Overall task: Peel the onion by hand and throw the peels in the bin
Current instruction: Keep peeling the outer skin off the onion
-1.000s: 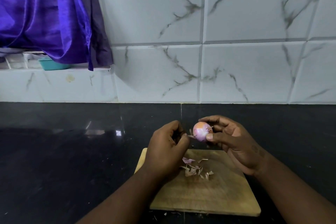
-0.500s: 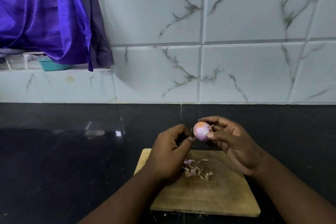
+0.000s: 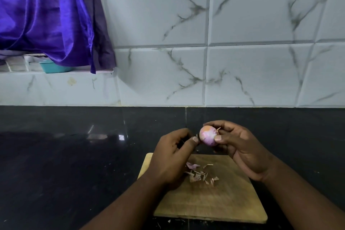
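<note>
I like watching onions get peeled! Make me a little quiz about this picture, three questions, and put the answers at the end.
1. True or false: the onion is lying on the wooden board.
2. Pick one: where is the little heap of loose peels? A in a bin; B on the board; C in a bowl.
3. Fill the gap: the onion is held in the fingers of the ____ hand.

Key
1. False: it is held up in the air, beyond the board's far edge.
2. B.
3. Right: the right hand holds it.
</note>
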The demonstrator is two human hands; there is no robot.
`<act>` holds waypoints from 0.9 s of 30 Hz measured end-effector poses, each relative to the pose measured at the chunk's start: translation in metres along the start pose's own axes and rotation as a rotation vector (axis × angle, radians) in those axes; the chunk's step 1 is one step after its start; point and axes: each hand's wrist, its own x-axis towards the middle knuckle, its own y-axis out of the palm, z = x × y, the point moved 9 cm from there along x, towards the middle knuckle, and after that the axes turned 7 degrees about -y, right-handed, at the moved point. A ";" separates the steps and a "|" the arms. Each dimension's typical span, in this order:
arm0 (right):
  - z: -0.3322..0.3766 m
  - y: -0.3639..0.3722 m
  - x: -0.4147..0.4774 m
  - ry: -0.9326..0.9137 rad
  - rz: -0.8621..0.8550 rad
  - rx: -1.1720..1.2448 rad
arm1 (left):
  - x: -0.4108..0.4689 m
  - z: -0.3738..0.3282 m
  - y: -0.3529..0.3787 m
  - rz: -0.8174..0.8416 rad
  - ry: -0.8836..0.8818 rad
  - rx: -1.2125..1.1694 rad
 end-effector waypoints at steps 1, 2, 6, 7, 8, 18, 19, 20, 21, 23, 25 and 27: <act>0.000 0.001 -0.001 0.003 0.004 -0.009 | 0.000 -0.003 -0.001 -0.005 0.017 -0.024; 0.000 0.003 -0.001 0.002 0.012 -0.030 | -0.001 -0.004 -0.001 -0.008 0.027 -0.022; 0.003 0.009 -0.002 -0.028 0.054 -0.172 | 0.000 -0.001 -0.001 -0.033 0.008 0.057; 0.004 0.009 -0.003 -0.029 0.054 -0.182 | 0.000 0.000 -0.001 -0.039 0.007 0.068; 0.004 0.009 -0.003 -0.033 0.055 -0.192 | 0.000 0.000 -0.001 -0.041 0.006 0.073; 0.005 0.010 -0.003 -0.046 0.056 -0.222 | 0.002 0.006 0.002 -0.001 -0.058 0.004; 0.004 0.010 -0.003 -0.040 0.053 -0.207 | 0.003 0.008 0.002 0.007 -0.068 -0.021; 0.004 0.009 -0.002 -0.040 0.050 -0.201 | 0.003 0.008 0.002 0.014 -0.067 -0.045; 0.005 0.009 -0.002 -0.040 0.046 -0.201 | 0.003 0.008 0.003 0.020 -0.058 -0.067; 0.005 0.008 -0.002 -0.039 0.043 -0.216 | 0.002 0.005 0.004 0.026 -0.038 -0.082; 0.006 0.008 -0.003 -0.047 0.048 -0.235 | 0.001 0.004 0.004 0.024 -0.033 -0.049; 0.007 0.007 -0.003 -0.048 0.034 -0.233 | 0.002 0.006 0.004 0.011 -0.032 -0.014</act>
